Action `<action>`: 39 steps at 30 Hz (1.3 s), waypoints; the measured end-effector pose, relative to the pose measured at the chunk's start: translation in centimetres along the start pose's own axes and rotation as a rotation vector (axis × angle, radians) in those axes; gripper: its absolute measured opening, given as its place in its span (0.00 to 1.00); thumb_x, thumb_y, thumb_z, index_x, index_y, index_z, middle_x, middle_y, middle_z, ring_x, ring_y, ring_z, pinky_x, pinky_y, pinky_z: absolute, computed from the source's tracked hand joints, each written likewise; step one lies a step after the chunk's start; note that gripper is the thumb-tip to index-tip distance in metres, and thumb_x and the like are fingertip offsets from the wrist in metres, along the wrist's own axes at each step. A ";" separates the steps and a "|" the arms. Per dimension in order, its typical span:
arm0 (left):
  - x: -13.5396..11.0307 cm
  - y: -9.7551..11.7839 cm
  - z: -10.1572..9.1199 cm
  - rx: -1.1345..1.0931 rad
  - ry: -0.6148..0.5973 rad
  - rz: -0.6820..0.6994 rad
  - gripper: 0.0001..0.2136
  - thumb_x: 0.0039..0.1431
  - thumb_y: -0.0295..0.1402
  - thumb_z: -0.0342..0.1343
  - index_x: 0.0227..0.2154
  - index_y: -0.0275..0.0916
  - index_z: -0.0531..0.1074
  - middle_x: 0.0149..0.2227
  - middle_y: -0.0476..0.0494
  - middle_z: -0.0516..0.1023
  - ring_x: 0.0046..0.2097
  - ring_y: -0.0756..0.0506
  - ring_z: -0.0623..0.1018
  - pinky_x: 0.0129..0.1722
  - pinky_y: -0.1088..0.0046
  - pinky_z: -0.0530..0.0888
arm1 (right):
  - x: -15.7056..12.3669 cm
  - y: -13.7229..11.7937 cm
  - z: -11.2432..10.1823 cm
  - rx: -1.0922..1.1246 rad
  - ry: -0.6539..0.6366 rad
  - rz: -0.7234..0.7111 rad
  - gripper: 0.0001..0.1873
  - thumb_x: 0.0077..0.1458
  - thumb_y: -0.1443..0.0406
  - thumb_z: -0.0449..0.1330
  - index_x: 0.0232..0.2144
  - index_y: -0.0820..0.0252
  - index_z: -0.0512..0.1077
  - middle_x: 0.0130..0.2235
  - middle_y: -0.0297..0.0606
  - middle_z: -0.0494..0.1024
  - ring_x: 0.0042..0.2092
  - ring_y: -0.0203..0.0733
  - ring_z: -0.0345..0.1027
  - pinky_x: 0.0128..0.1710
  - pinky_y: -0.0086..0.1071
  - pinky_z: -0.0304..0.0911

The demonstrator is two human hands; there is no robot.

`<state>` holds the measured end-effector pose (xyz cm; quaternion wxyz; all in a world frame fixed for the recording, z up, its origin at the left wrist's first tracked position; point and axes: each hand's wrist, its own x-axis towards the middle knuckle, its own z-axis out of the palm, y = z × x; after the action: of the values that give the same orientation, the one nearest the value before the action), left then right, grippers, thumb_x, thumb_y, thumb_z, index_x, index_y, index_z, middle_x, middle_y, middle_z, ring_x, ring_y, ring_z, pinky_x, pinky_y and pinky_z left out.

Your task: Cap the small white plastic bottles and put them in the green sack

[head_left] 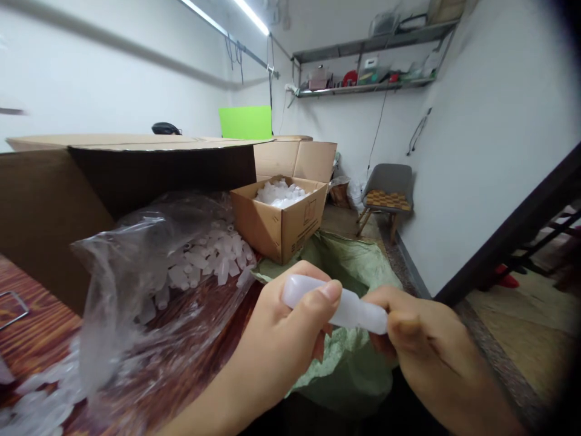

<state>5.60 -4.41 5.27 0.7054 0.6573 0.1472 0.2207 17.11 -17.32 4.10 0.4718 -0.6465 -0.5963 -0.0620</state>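
Observation:
A small translucent white plastic bottle [347, 309] lies slantwise across my two hands, its rounded end to the left. My left hand [290, 333] is closed around the body, thumb pressed along the top. At the narrower end, my right hand [422, 345] pinches the tip between thumb and fingers; whether a cap sits there is hidden. Below my hands gapes a pale green woven sack [363, 266]. To the left, many similar white pieces [209, 257] spill from a clear plastic bag [131, 242] on the wood-grain table [27, 272].
A big cardboard box [40, 206] lies open on its side around the plastic bag. Beside it stands a smaller carton [258, 221] filled with white pieces. More translucent pieces [45, 393] lie at lower left. A grey chair [388, 178] stands by the back wall, under a shelf [363, 89].

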 end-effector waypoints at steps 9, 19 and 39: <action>0.6 -0.5 0.0 -0.029 -0.040 -0.058 0.12 0.54 0.44 0.54 0.29 0.40 0.67 0.15 0.55 0.63 0.13 0.55 0.60 0.11 0.84 0.56 | -2.3 3.7 -0.5 -0.347 0.030 -0.406 0.31 0.65 0.49 0.49 0.65 0.52 0.51 0.25 0.30 0.72 0.22 0.37 0.66 0.21 0.29 0.64; -0.2 0.0 0.1 -0.025 -0.094 -0.079 0.12 0.54 0.44 0.53 0.26 0.39 0.67 0.13 0.55 0.62 0.13 0.56 0.59 0.11 0.85 0.56 | -1.9 4.2 -1.5 -0.364 -0.065 -0.314 0.27 0.66 0.49 0.45 0.59 0.56 0.62 0.24 0.30 0.71 0.22 0.36 0.68 0.21 0.29 0.63; -1.7 -1.9 2.4 -0.100 -0.010 0.103 0.17 0.58 0.48 0.54 0.26 0.38 0.63 0.17 0.54 0.61 0.19 0.54 0.61 0.18 0.80 0.57 | -0.5 0.5 0.7 -0.399 0.187 -0.335 0.13 0.63 0.71 0.45 0.28 0.57 0.63 0.22 0.31 0.66 0.21 0.33 0.61 0.23 0.31 0.58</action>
<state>5.55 -7.47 3.49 0.7258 0.6291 0.0984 0.2604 17.02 -17.15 3.12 0.3714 -0.6106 -0.6248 -0.3145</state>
